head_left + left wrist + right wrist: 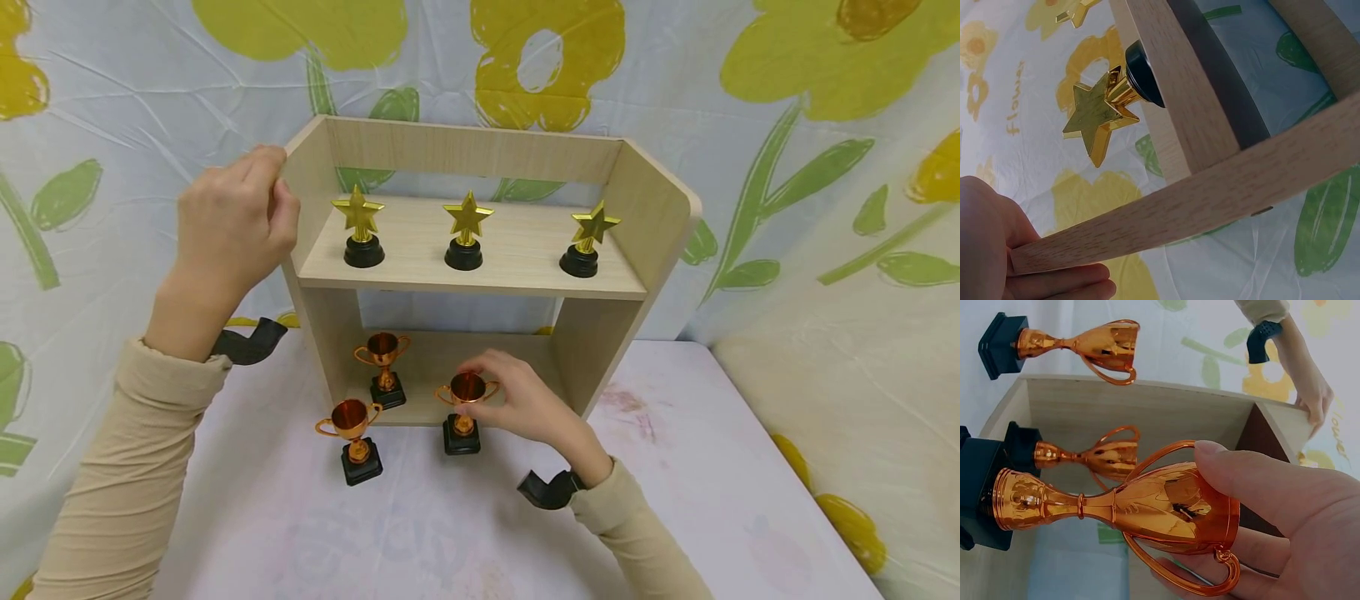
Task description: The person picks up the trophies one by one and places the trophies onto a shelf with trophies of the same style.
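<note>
right grip point(517, 398) pinches copper trophy point(1154, 506) by wooden shelf point(472, 287)'s lower front edge | left grip point(232, 217) closed around its side panel point(309, 196) | white, pink-stained counter point(675, 467) beneath | flower-print cloth point(660, 75) behind

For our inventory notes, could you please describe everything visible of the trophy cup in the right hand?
The trophy cup is glossy copper-orange, metallic-looking, with two looped handles, a narrow stem and a square black base. It is upright, bowl opening upward, at the front edge of the lower shelf. The right hand grips the bowl between thumb and fingers; whether it is lifted is unclear.
</note>
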`<move>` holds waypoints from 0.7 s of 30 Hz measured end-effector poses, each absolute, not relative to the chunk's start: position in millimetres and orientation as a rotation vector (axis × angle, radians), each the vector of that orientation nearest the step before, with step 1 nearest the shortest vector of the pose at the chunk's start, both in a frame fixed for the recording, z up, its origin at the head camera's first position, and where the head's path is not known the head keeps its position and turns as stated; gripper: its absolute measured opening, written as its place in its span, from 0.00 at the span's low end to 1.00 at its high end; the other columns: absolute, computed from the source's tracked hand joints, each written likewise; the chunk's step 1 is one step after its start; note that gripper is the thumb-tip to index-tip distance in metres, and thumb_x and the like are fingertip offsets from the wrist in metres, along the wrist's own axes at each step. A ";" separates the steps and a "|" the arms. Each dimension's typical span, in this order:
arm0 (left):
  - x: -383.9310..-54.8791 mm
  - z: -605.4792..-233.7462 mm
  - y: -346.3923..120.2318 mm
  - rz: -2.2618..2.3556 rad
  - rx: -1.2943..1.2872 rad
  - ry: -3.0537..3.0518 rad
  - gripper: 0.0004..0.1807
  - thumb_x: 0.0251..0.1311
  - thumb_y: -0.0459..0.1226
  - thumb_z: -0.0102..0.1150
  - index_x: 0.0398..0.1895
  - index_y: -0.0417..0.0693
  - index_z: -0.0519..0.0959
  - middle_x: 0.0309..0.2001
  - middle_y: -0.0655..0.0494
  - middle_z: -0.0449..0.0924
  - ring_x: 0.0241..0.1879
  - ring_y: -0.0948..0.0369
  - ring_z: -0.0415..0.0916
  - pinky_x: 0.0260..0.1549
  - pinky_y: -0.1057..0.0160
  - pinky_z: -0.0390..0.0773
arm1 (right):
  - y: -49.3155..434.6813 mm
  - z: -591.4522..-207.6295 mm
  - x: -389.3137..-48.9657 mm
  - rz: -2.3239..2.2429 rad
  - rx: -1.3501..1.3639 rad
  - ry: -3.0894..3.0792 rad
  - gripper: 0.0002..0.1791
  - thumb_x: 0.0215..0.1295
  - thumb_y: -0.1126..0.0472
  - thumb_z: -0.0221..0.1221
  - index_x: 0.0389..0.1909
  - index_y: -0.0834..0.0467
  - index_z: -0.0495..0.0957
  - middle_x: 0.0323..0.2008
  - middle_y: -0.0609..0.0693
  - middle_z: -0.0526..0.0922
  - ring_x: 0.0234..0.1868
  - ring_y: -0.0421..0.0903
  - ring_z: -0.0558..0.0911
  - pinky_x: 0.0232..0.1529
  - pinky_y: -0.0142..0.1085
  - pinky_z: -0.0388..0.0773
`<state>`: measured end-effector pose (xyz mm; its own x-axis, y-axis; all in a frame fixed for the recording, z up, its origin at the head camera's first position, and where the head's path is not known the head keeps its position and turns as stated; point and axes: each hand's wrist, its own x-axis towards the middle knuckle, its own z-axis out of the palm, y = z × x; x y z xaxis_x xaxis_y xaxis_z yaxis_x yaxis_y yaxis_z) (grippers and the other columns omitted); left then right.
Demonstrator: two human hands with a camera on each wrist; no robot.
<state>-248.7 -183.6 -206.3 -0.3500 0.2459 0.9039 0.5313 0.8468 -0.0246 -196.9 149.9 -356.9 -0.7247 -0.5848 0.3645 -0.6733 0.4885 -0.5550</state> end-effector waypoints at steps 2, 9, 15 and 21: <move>-248.8 -206.3 -183.8 -0.333 -0.575 -1.946 0.16 0.60 0.32 0.40 0.42 0.30 0.77 0.40 0.38 0.83 0.18 0.41 0.67 0.19 0.43 0.68 | 149.6 -355.6 -198.5 1.059 1.095 -2.607 0.24 0.56 0.57 0.71 0.52 0.59 0.79 0.43 0.44 0.81 0.45 0.41 0.78 0.48 0.44 0.78; -249.0 -206.0 -184.0 -0.330 -0.578 -1.949 0.16 0.60 0.32 0.40 0.41 0.31 0.77 0.38 0.38 0.83 0.18 0.42 0.67 0.19 0.44 0.68 | 147.8 -352.2 -203.5 1.041 1.080 -2.600 0.23 0.55 0.57 0.72 0.51 0.60 0.79 0.43 0.45 0.81 0.43 0.41 0.79 0.46 0.41 0.78; -249.1 -206.2 -183.9 -0.338 -0.571 -1.950 0.16 0.61 0.32 0.40 0.41 0.31 0.77 0.37 0.38 0.83 0.18 0.42 0.66 0.19 0.44 0.67 | 146.5 -352.9 -208.8 1.039 1.046 -2.603 0.23 0.56 0.56 0.72 0.51 0.59 0.80 0.44 0.47 0.82 0.46 0.43 0.80 0.50 0.41 0.77; -248.8 -206.1 -184.0 -0.331 -0.575 -1.954 0.16 0.61 0.31 0.40 0.42 0.31 0.77 0.38 0.38 0.83 0.18 0.42 0.66 0.18 0.44 0.67 | 145.5 -359.9 -215.6 1.046 0.980 -2.574 0.23 0.56 0.55 0.72 0.51 0.58 0.81 0.46 0.47 0.83 0.46 0.43 0.80 0.49 0.42 0.77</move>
